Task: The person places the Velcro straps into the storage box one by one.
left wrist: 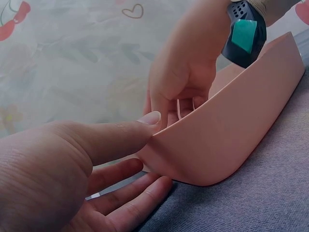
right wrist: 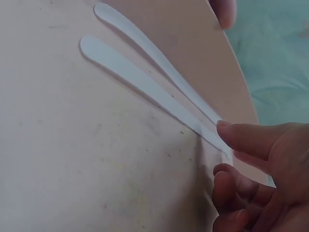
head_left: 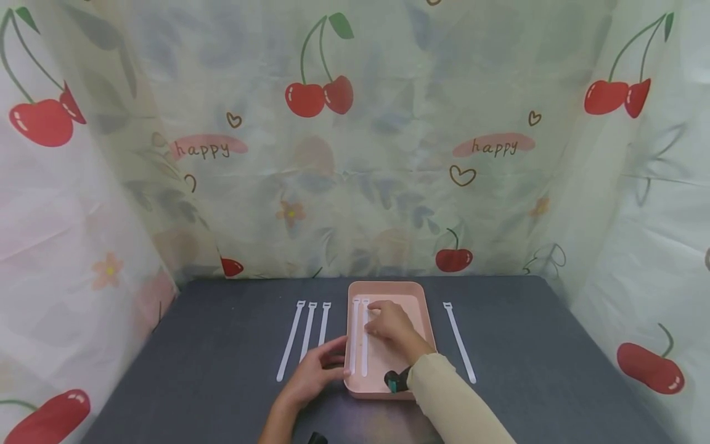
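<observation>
A pink rectangular tray [head_left: 383, 394] holds two white straps, a left strap [head_left: 355, 336] and a right strap [head_left: 364, 354], lying side by side; each has a small slotted head at the far end, like a cable tie. My left hand [head_left: 310, 373] holds the tray's left side, thumb over the rim and fingers against the outer wall. Inside the tray is my right hand [head_left: 392, 324], near the head of the right strap. In the right wrist view its thumb [right wrist: 251, 137] and bent fingers stand apart around that end, and the strap lies flat on the tray floor.
Left of the tray, three more white straps [head_left: 290, 342] lie roughly parallel on the dark table [head_left: 222, 357], partly behind my left hand. One white strap [head_left: 459, 342] lies to the right. A cherry-patterned curtain [head_left: 383, 185] encloses the back and sides.
</observation>
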`<state>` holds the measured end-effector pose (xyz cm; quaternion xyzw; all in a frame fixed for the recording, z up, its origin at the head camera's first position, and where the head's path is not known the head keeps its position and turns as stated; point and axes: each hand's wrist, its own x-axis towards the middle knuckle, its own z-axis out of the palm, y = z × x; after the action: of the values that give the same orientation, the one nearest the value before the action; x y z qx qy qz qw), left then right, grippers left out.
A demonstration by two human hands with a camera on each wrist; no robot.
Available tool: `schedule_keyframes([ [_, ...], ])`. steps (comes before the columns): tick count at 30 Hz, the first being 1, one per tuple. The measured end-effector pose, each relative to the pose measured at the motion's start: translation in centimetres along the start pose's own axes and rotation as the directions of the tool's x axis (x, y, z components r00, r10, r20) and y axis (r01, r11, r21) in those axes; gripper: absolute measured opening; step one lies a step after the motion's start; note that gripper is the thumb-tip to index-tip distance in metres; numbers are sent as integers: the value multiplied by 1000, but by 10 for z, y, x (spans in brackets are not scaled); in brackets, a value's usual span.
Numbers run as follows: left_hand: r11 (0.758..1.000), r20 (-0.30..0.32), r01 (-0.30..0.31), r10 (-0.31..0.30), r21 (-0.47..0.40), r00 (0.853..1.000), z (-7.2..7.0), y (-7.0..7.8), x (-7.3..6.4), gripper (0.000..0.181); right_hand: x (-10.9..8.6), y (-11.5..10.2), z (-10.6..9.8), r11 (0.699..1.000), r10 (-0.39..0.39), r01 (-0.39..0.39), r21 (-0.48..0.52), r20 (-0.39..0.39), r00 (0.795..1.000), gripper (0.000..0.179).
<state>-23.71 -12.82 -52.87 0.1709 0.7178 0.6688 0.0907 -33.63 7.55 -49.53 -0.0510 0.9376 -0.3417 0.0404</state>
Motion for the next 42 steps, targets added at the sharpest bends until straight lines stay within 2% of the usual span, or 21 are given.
schedule_keyframes([
  [4,1000,-4,2,-2,9,1000,0,0,0,66,1,6,-5,999,-28,27,32,12,1000,44],
  [9,1000,1,-1,1,11,1000,-1,-1,-1,67,0,10,-15,995,-10,7,98,30,1000,40],
  [19,1000,5,13,-13,26,1000,-2,-9,2,67,-6,15,-41,994,-24,17,107,64,998,37],
  [26,999,-4,3,-3,43,1000,-1,-5,-1,67,-11,23,-63,983,-35,35,179,-1,999,37],
  [30,997,-12,8,-7,73,1000,-1,-3,-1,66,-12,34,-73,976,-26,27,217,-8,1000,38],
  [33,997,-13,11,-10,77,1000,0,-3,-1,66,-13,45,-77,970,-23,33,240,-44,999,38],
  [38,998,-11,2,-2,61,1000,1,-2,-1,66,-16,62,-82,974,-35,65,219,-138,990,36],
  [42,999,-9,2,-2,52,1000,1,-2,0,67,-19,75,-85,977,-36,73,200,-183,982,34],
])
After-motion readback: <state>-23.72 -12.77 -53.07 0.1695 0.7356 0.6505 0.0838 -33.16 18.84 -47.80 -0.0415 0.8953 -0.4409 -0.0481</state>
